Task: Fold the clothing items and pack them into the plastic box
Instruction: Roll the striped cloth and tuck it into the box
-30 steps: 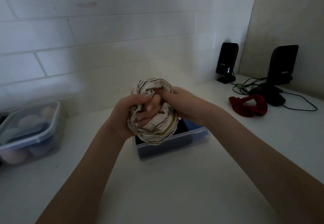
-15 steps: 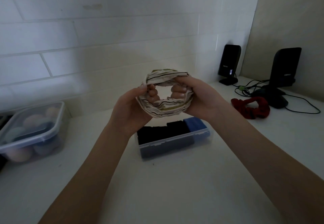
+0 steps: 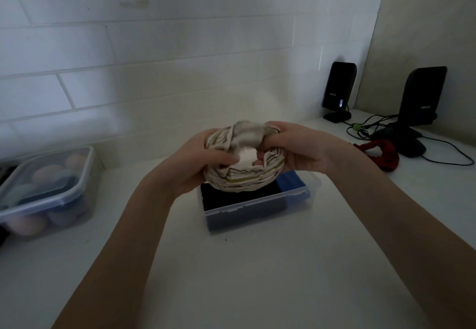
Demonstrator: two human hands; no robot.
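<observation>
step in hand: looks like the rolling/tucking bit of the fold. The striped cloth (image 3: 244, 171) is bunched into a ring with a hole in the middle, held up in the air, not packed yet.

left hand: left hand (image 3: 195, 169) cups the left side of the bundle, fingers (image 3: 226, 158) curled in and clamped on the fabric, tips poking into the hole.

right hand: right hand (image 3: 301, 148) is on the other side, fingers (image 3: 273, 139) pinched on the top edge where the fabric is blurry, so I'd guess that edge is being pulled over. Can't say exactly how it's folded.

where the cloth is: right above the back of the clear plastic box (image 3: 257, 207), hovering, as far as I can tell not touching it.

box contents: dark folded stuff (image 3: 239, 197) fills most of it, something blue (image 3: 291, 180) at the right end. Not much room left tbh.

next move, my guess: finish tucking so the bundle stays shut by itself, then lower it and press it in. It's puffy, so it'll probably need squashing to sit below the rim, and it could spring open if let go early.

other stuff on the bench: lidded tub (image 3: 43, 187) at far left, red scrunchie (image 3: 381, 153) and two black speakers (image 3: 340, 89) with cables on the right, all well apart from the box.
</observation>
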